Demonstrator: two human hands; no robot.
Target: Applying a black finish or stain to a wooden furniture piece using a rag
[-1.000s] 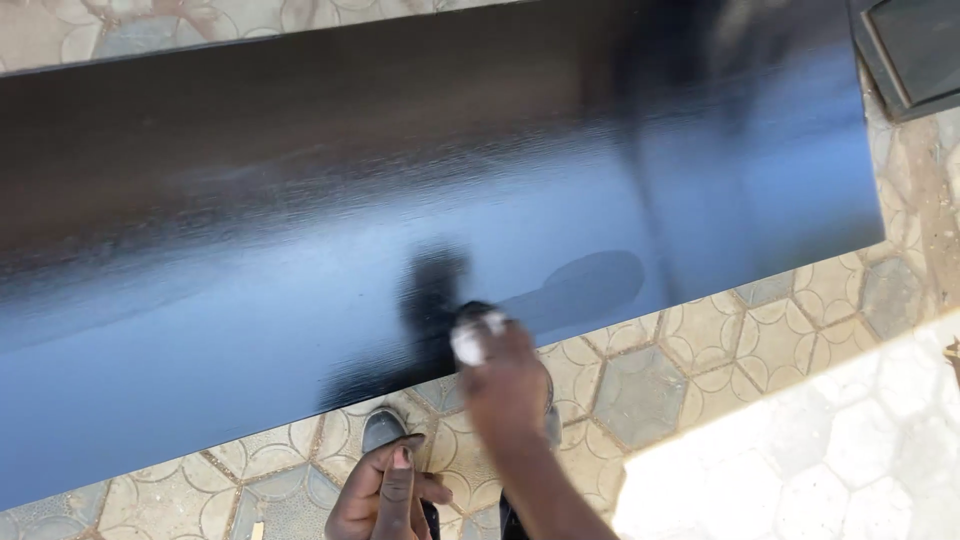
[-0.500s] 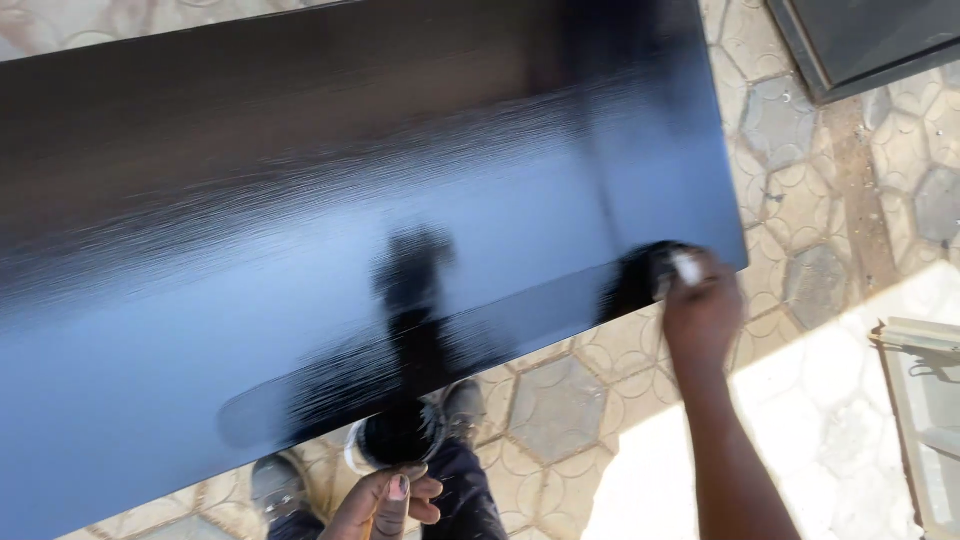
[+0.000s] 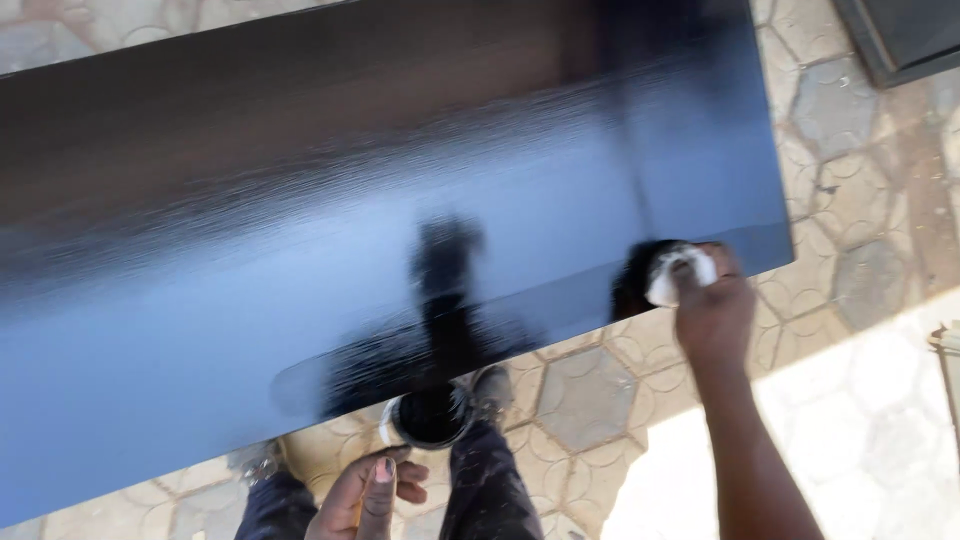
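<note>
The right hand [image 3: 712, 318] is closed around a wad of white cloth [image 3: 678, 275], pressing it against the near edge of a large glossy black board [image 3: 400, 200]. The contact sits close to the board's right-hand end, where the near edge meets the corner. The board lies flat ahead of both hands, its long axis running left to right across the view and tilting slightly, so the left end reaches nearer the person than the right end. Its surface shines wet and mirror-like, and it throws back a dark reflection of the person near the middle.

The left hand [image 3: 365, 492] is low and close to the body, curled around the bottom of a small round can [image 3: 430, 418] with dark contents, held just below the board's near edge. The fingers wrap loosely; the thumb lies along the front.

Of the two, the right hand is the one actually on the board — the left is only beside it, busy with the can. Nearly the whole length of the board stretches away to the left of the cloth, with only a short stretch to its right.

Between the hands, dark trouser legs and a shoe [image 3: 490, 385] stand on paving [image 3: 600, 390] of hexagonal stones — sunlit to the right of the right forearm.
</note>
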